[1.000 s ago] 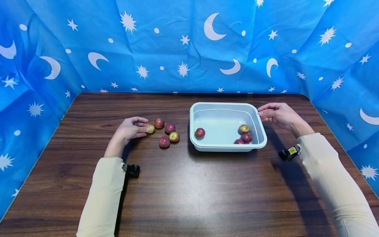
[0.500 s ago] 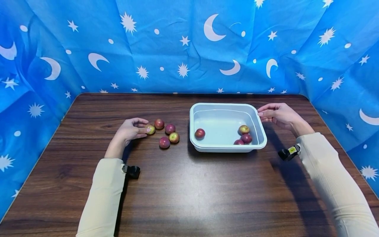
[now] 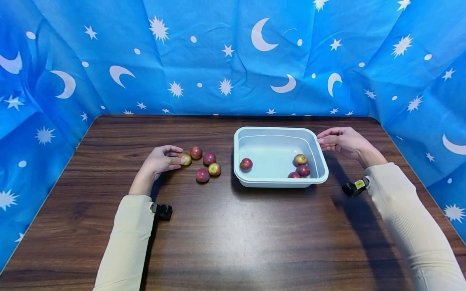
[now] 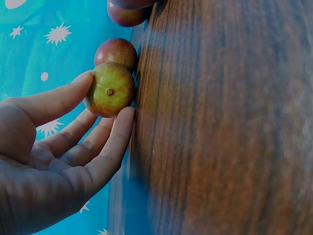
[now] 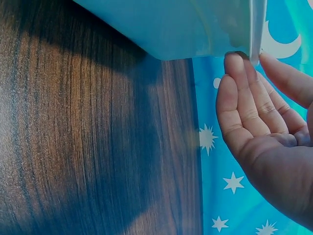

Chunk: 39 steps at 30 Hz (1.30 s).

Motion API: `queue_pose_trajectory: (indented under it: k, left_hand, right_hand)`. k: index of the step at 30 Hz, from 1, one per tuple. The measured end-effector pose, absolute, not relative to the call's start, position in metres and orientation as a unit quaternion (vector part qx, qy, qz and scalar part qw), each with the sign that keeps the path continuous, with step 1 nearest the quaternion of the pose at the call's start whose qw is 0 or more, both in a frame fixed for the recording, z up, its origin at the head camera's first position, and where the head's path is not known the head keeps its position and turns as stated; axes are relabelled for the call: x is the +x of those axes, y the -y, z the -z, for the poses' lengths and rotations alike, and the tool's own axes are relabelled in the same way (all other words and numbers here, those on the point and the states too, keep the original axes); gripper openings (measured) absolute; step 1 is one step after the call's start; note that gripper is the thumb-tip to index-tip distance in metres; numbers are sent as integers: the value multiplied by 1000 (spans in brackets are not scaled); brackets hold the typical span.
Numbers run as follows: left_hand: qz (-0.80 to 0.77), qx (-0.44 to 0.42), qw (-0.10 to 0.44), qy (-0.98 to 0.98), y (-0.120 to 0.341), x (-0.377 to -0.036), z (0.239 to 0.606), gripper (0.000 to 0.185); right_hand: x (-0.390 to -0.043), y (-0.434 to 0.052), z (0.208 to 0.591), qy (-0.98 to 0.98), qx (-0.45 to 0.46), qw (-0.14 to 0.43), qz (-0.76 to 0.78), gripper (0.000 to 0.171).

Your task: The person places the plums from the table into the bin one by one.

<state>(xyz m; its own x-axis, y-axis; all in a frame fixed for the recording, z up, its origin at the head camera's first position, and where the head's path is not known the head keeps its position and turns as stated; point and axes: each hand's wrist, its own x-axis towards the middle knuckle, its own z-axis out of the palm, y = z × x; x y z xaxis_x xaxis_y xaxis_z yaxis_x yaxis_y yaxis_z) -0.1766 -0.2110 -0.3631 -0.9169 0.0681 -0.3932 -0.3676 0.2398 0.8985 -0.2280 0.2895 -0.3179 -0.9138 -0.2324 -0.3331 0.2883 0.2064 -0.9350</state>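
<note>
Wood counter: dark brown, under everything I'm working with; blue star-and-moon cloth hangs behind and to both sides.
Left hand: my thumb and fingers pinch the yellow-green fruit at the left end of the loose group; in the wrist view it sits against the counter, not lifted yet.
Loose fruit: four more lie just beside the one I'm pinching, close together, near the tub's left wall but apart from it.
Tub: pale blue plastic, right of centre on the counter, upright.
Fruit in tub: one near the left wall, three bunched by the right wall.
Right hand: at the tub's far right corner; the wrist view shows my fingers fairly straight under the rim with the thumb on the other side of it, a light steadying pinch on the rim.
Progress: as I judge it, four fruit are in and five are left outside, counting the one in my left hand, so a little under half done.
</note>
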Motion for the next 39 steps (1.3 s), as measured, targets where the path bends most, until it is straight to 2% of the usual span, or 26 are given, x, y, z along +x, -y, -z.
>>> queue_pose_trajectory:
  k: [20, 39]
  left_hand:
    - [-616, -100, 161, -764, 215, -176, 358, 43]
    - [-620, -99, 156, -763, 215, -177, 348, 50]
  right_hand:
    - [-227, -289, 318, -749, 18, 208, 628, 10]
    - [-228, -290, 318, -746, 23, 212, 630, 10]
